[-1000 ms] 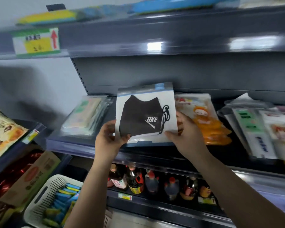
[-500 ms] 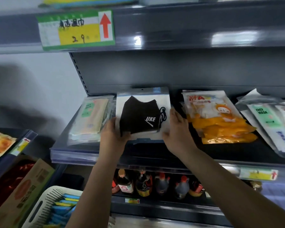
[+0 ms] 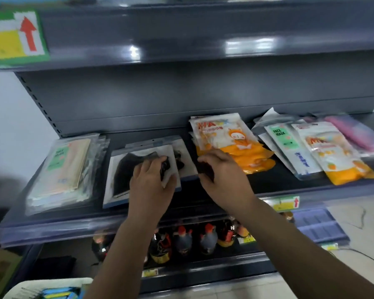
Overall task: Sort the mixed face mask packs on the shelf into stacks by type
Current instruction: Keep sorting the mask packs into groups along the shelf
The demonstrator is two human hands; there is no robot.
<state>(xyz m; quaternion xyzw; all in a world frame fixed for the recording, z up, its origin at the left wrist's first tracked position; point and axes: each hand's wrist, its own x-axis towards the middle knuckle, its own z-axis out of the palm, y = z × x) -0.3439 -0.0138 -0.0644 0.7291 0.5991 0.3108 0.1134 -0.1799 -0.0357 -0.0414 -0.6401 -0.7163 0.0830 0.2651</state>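
A black mask pack (image 3: 125,173) with a white backing lies on the dark shelf (image 3: 279,186), on top of another pack of the same kind (image 3: 185,157). My left hand (image 3: 151,184) lies over its right half, fingers on top and thumb at its near right corner, holding it. Just right of the pack, my right hand (image 3: 222,175) hovers over the shelf with fingers loosely curled and nothing in them. A stack of green-label face mask packs (image 3: 65,167) lies at the left. To the right lie orange cartoon mask packs (image 3: 231,143).
A mixed pile of packs (image 3: 311,147) lies at the far right, with pink packs (image 3: 354,134) behind. Sauce bottles (image 3: 194,236) stand on the lower shelf. A white basket (image 3: 30,288) sits bottom left. The upper shelf edge carries a price tag (image 3: 13,35).
The black mask pack came down from the air onto the shelf, on the other black pack. My right hand let go of it and drew back to the right.
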